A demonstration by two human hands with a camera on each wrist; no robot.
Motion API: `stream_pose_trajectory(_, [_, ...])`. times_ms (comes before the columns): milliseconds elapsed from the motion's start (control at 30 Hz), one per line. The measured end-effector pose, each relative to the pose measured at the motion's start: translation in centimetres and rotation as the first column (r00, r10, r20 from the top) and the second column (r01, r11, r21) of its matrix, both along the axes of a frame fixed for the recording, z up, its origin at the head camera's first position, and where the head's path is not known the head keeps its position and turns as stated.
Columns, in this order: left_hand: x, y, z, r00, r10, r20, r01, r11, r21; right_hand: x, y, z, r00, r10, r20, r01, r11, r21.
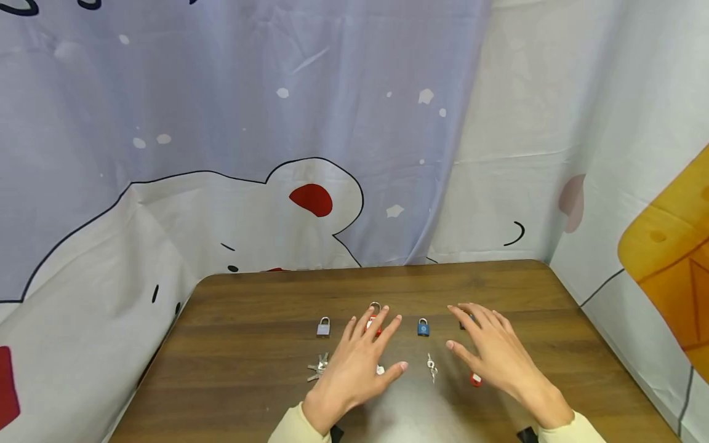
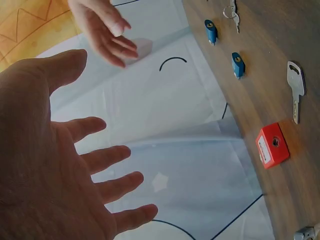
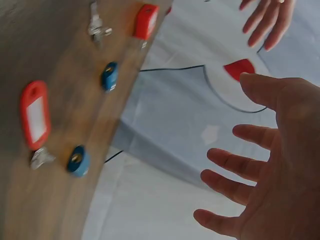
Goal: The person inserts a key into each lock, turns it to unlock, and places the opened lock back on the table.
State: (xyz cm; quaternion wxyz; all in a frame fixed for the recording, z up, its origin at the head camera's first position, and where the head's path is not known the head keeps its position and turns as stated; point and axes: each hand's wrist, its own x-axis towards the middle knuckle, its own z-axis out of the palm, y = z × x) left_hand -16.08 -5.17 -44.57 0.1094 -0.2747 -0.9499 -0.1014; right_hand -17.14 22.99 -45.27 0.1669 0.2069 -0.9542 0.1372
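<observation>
Both hands are held up over the wooden table, fingers spread and holding nothing. My left hand (image 1: 357,366) overlaps a red padlock (image 2: 272,146) and a silver key (image 2: 296,90) in the head view. To its left are a grey padlock (image 1: 324,330) and a bunch of keys (image 1: 318,368). Between the hands stands a blue padlock (image 1: 423,328), with small keys on a ring (image 1: 432,367) in front of it. My right hand (image 1: 495,354) partly covers a second blue padlock (image 3: 78,161) and a key with a red tag (image 3: 35,115).
The brown wooden table (image 1: 232,332) has rounded far corners. Printed curtains (image 1: 388,141) hang behind it and along its sides. Padlocks form a back row, keys a row nearer the person.
</observation>
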Motion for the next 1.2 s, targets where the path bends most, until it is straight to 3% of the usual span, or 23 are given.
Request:
stream_pose_trajectory(267, [0.2, 0.5, -0.4, 1.000, -0.016, 0.000, 0.016, 1.000, 0.003, -0.1, 1.9, -1.5, 0.993, -0.117, 0.033, 0.116, 0.993, 0.022])
stream_pose_trajectory(633, [0.6, 1.1, -0.7, 1.000, -0.030, 0.006, 0.030, 1.000, -0.007, -0.6, 3.6, -3.0, 0.962, -0.234, 0.143, 0.222, 0.971, 0.094])
stream_pose_trajectory(767, [0.6, 1.3, -0.9, 0.999, -0.041, -0.013, 0.041, 0.999, -0.017, -0.9, 4.3, -3.6, 0.939, -0.274, 0.208, 0.258, 0.961, 0.103])
stream_pose_trajectory(967, [0.7, 1.6, -1.2, 0.998, -0.058, -0.010, 0.058, 0.998, -0.021, -1.2, 5.4, -4.3, 0.885, -0.321, 0.338, 0.301, 0.947, 0.111])
stream_pose_trajectory(1200, [0.7, 1.8, -1.6, 0.997, -0.071, -0.012, 0.071, 0.997, -0.024, -1.4, 5.7, -5.2, 0.856, -0.331, 0.397, 0.317, 0.943, 0.102])
